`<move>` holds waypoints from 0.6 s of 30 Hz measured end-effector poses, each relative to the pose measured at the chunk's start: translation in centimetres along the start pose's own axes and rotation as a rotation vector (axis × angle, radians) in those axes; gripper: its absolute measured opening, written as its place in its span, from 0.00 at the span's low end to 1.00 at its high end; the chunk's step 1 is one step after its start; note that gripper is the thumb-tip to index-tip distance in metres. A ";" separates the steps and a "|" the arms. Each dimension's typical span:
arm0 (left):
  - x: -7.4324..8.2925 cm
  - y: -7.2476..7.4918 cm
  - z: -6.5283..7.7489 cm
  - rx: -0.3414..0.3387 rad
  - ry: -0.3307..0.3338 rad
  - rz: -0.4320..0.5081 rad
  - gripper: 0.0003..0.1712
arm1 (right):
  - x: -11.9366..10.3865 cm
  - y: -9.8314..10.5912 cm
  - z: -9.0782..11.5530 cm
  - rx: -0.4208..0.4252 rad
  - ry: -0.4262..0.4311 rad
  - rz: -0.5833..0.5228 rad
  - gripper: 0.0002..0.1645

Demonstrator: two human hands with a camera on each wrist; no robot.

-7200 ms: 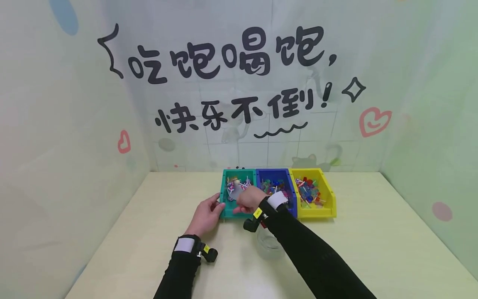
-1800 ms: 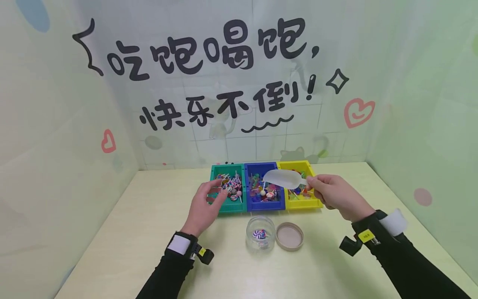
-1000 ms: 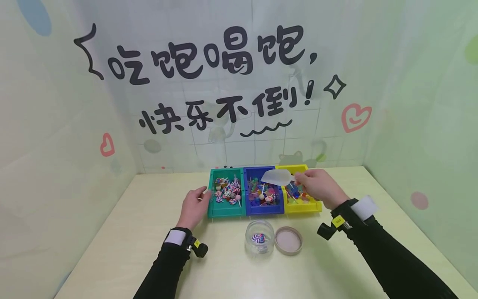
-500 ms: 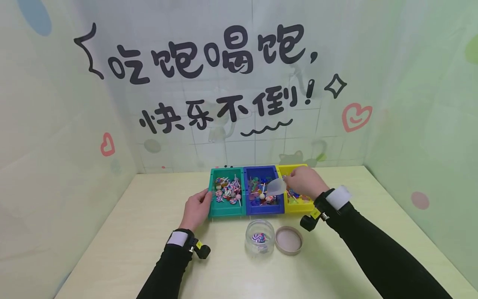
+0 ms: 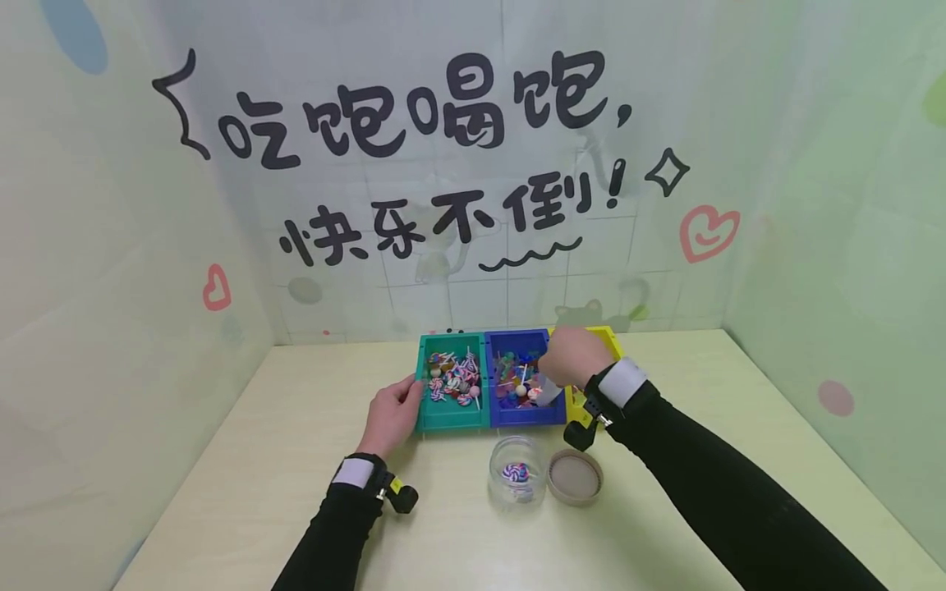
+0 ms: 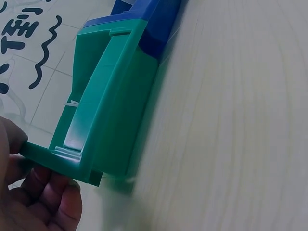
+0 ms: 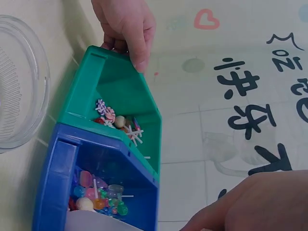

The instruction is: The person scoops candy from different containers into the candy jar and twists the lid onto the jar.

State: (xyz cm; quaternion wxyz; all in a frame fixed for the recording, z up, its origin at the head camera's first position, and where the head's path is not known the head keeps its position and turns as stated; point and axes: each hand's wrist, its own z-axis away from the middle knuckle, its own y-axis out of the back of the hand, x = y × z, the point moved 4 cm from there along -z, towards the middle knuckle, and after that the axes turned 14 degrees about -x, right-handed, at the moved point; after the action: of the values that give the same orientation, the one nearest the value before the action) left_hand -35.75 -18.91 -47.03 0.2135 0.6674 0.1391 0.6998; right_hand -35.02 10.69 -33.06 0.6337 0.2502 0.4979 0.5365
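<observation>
My right hand (image 5: 576,357) holds a translucent white scoop (image 5: 548,391) by its handle. The scoop's blade (image 7: 98,222) is down in the blue bin (image 5: 526,416), among small colourful candy-shaped pieces (image 7: 91,192). My left hand (image 5: 389,414) grips the left side wall of the green bin (image 6: 110,110), thumb on the rim and fingers bent against the outside. Miniature lollipops and swirl candies (image 5: 454,377) lie in that green bin. In front of the bins stands a lidless clear jar (image 5: 516,497) with a few swirl pieces inside. Right beside it lies a round lid (image 5: 576,478).
A yellow bin (image 5: 610,338) adjoins the blue one on the right, largely covered by my right hand and wrist. All three bins form a row near the back wall (image 5: 473,304). Bare pale tabletop (image 5: 296,443) extends to the left.
The scoop was in the green bin at first, then was raised over the blue and yellow bins. Now it has gone down into the blue bin. My left hand let go of the green bin and regripped it.
</observation>
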 end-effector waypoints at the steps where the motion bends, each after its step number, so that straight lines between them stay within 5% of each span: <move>1: 0.1 0.0 0.0 -0.003 -0.002 0.000 0.31 | 0.1 -0.2 -0.1 -0.006 -0.004 -0.005 0.27; 10: 0.2 0.3 -0.3 -0.040 -0.007 0.001 0.31 | 2.6 -2.3 -1.0 0.041 -0.023 -0.254 0.19; 18: -0.1 0.4 -0.1 -0.054 0.009 0.029 0.31 | 3.8 -5.4 -2.4 0.009 -0.064 -0.470 0.22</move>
State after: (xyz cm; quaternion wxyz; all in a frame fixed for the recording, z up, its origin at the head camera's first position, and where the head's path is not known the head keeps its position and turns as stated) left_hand -35.91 -19.29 -46.95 0.2206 0.6603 0.1115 0.7092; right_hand -35.10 12.07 -39.94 0.7556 0.1473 0.5243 0.3639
